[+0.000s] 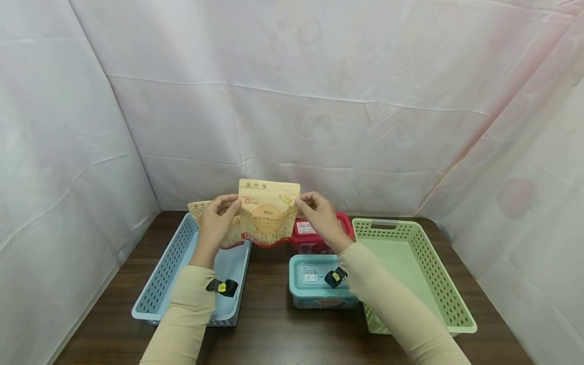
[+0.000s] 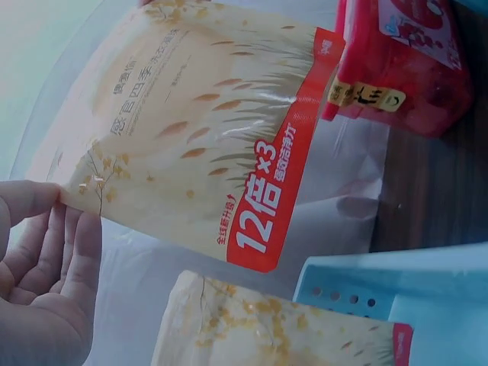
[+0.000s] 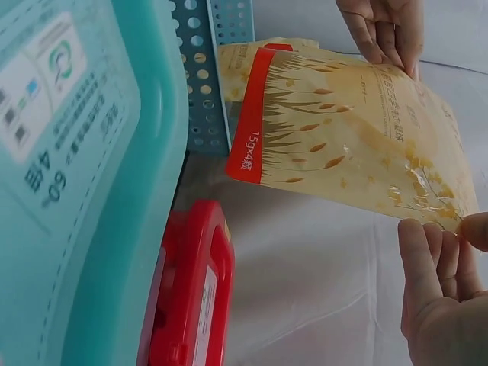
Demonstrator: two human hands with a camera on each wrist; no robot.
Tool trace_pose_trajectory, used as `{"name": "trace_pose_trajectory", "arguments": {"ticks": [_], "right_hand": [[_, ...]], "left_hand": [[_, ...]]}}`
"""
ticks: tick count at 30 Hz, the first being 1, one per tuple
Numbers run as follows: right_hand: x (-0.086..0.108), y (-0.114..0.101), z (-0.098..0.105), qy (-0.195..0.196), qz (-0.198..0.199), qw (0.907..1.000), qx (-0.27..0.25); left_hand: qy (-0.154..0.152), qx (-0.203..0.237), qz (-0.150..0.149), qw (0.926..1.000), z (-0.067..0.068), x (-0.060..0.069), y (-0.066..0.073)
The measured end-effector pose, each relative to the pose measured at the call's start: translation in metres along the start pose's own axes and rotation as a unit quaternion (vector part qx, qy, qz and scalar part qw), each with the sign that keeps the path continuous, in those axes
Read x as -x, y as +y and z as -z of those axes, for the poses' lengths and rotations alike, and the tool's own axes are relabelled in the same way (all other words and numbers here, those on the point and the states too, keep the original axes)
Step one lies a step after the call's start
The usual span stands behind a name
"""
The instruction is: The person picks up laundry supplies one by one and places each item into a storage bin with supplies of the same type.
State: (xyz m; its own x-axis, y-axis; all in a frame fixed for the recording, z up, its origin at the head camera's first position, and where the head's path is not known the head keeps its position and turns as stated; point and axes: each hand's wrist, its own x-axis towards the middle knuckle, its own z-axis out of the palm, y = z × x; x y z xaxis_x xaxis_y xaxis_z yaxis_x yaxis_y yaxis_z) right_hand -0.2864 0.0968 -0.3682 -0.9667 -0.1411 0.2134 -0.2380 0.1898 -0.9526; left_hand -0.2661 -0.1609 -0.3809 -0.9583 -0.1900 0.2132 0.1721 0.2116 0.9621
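Observation:
A cream-yellow pouch (image 1: 268, 213) with a red band along its bottom is held upright in the air between both hands. My left hand (image 1: 218, 223) pinches its left edge near the top, thumb against fingers. At the opposite edge my right hand (image 1: 321, 218) pinches it the same way. The right wrist view shows the pouch (image 3: 358, 130) from its other face, stretched between the two hands. Behind my left hand a second, similar pouch (image 1: 198, 207) stands at the far end of the blue basket (image 1: 166, 266), partly hidden.
Right of centre sits a light-blue lidded box (image 1: 315, 299), with a red lidded box (image 1: 344, 228) behind it. A green basket (image 1: 429, 263) stands at the right on the dark wooden table (image 1: 269, 329). White sheeting (image 1: 292, 121) hangs around the back and sides.

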Motion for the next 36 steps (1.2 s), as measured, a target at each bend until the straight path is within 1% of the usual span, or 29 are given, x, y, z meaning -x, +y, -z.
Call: {"name": "trace_pose_trajectory", "arguments": {"ticks": [3,8,12,14,18,25,32,36], "right_hand": [[-0.001,0.000,-0.003,-0.001,0.001,1.0000,-0.008],[0.000,-0.003,-0.009,-0.012,-0.005,0.9998,-0.013],[0.003,-0.004,-0.014,-0.015,-0.014,0.9998,-0.008],[0.005,-0.004,-0.017,-0.016,-0.011,0.9998,-0.009],[0.005,-0.004,-0.027,-0.024,-0.002,0.9994,-0.024],[0.004,-0.003,-0.046,-0.035,0.013,0.9978,-0.055],[0.005,-0.008,-0.065,-0.047,0.012,0.9957,-0.079],[0.006,-0.011,-0.078,-0.056,0.007,0.9949,-0.083]], "left_hand": [[-0.002,0.008,-0.005,0.9999,0.005,0.000,0.000],[0.008,0.006,-0.005,0.9999,0.011,0.001,-0.002],[0.011,0.000,-0.005,0.9999,0.015,0.002,-0.004],[0.013,0.000,-0.006,0.9999,0.017,0.003,-0.005],[0.033,-0.010,-0.001,0.9994,0.024,0.005,-0.006],[0.067,-0.046,0.009,0.9967,0.037,0.010,-0.008],[0.091,-0.049,0.012,0.9946,0.054,0.014,-0.010],[0.102,-0.055,0.026,0.9930,0.065,0.017,-0.012]]}}
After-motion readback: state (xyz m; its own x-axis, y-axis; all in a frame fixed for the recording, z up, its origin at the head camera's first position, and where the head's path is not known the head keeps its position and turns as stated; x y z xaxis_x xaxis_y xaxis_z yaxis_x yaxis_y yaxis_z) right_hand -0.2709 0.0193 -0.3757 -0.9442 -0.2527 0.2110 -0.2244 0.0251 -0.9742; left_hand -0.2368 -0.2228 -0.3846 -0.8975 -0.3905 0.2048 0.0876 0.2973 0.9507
